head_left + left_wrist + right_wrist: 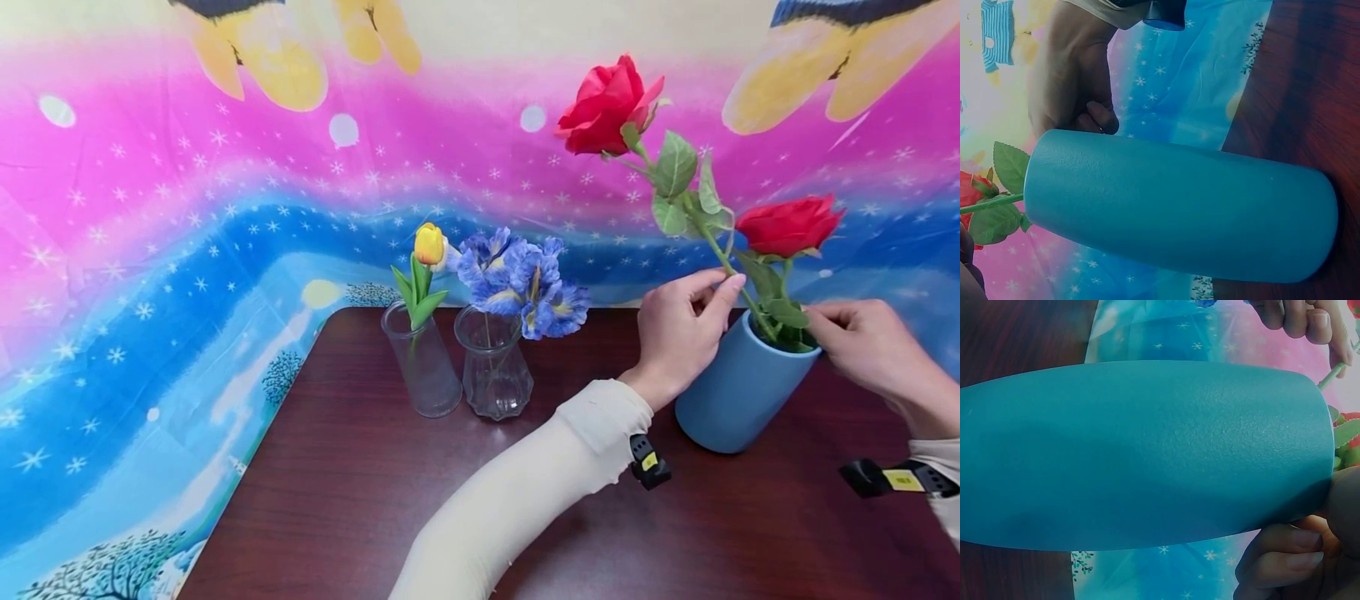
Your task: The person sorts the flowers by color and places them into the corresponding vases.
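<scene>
A tall blue vase point(738, 396) holds two red artificial roses. My left hand point(682, 333) pinches the green stem of the taller rose point(611, 108) between thumb and fingers, just above the rim. This stem slants up and left out of the vase mouth. At the rim's right side, my right hand point(870, 342) grips the edge, its thumb at the top and its fingers point(1282, 556) curled against the outside. The shorter rose point(791, 225) stands between the hands, its leaves close over the rim. Inside the vase, the lower stems are hidden.
Left of the vase stand a clear cylindrical glass vase point(431, 383) with a yellow tulip point(429, 244) and a ribbed glass vase point(497, 383) with blue irises point(517, 279). All are on a dark wooden table point(360, 500), against a printed cloth backdrop point(247, 183).
</scene>
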### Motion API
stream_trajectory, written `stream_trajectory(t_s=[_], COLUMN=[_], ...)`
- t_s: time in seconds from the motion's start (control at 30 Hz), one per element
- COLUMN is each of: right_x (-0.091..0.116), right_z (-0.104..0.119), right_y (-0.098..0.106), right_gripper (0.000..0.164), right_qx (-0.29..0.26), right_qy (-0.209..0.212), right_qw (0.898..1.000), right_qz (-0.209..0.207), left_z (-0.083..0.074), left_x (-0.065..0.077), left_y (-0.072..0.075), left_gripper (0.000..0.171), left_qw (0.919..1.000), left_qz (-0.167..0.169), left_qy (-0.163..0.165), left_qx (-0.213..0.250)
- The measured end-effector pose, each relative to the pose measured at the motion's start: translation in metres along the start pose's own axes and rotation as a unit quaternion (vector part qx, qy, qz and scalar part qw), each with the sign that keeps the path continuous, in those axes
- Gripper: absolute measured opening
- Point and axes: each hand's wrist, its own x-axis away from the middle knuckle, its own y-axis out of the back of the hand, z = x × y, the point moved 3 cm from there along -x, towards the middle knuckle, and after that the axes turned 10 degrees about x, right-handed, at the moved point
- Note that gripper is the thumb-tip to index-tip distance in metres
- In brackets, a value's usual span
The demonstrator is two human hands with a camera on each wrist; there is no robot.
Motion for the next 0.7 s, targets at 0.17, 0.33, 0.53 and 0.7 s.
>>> stream_trajectory(t_s=[0.17, 0.33, 0.53, 0.7], right_x=[0.0, 0.0, -0.001, -0.001], right_z=[0.001, 0.0, -0.001, -0.001], right_y=[0.001, 0.0, 0.001, 0.0], right_gripper=[0.049, 0.05, 0.05, 0.05], right_qx=[-0.01, -0.008, -0.014, -0.008], right_qy=[0.0, 0.001, 0.001, -0.001], right_qw=[1.0, 1.0, 1.0, 1.0], right_qz=[-0.002, -0.005, -0.01, -0.006], left_z=[-0.002, -0.006, -0.004, -0.001], left_x=[-0.001, -0.003, 0.0, 0.003], left_y=[0.003, 0.006, 0.002, -0.004], left_gripper=[0.026, 0.025, 0.024, 0.025], left_qw=[0.9999, 0.9997, 0.9993, 0.9977], left_qz=[-0.003, -0.004, 0.018, 0.035], left_qy=[-0.012, -0.019, -0.018, -0.025], left_qx=[0.006, 0.014, -0.026, -0.053])
